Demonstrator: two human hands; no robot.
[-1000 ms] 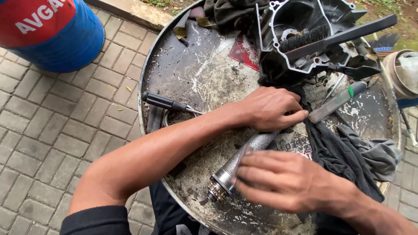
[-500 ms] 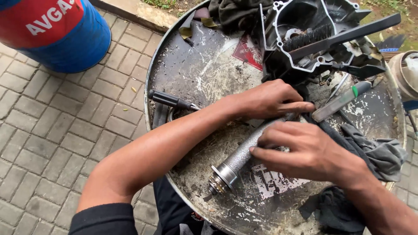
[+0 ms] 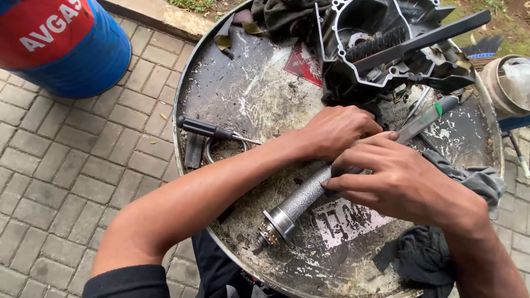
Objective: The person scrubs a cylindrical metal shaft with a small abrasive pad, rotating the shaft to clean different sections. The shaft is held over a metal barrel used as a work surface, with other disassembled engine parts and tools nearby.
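A grey textured metal shaft (image 3: 303, 198) with a geared end lies slantwise on the round drum top (image 3: 259, 94). My left hand (image 3: 337, 129) is closed around the shaft's upper end, close to a black engine case (image 3: 381, 49). Just below it, my right hand (image 3: 397, 176) wraps its fingers over the shaft's middle. The shaft's lower geared end (image 3: 270, 232) sticks out free toward the drum's near edge. The upper tip is hidden under both hands.
A black-handled screwdriver (image 3: 212, 129) lies left of my left hand beside a metal ring (image 3: 223, 148). A green-tipped tool (image 3: 425, 118) lies at the right. Dark rags (image 3: 469, 182) drape the right rim. A blue and red barrel (image 3: 61, 38) stands on the paving at upper left.
My right hand has slid up the shaft from its lower part to meet my left hand. The shaft's lower geared end is now bare.
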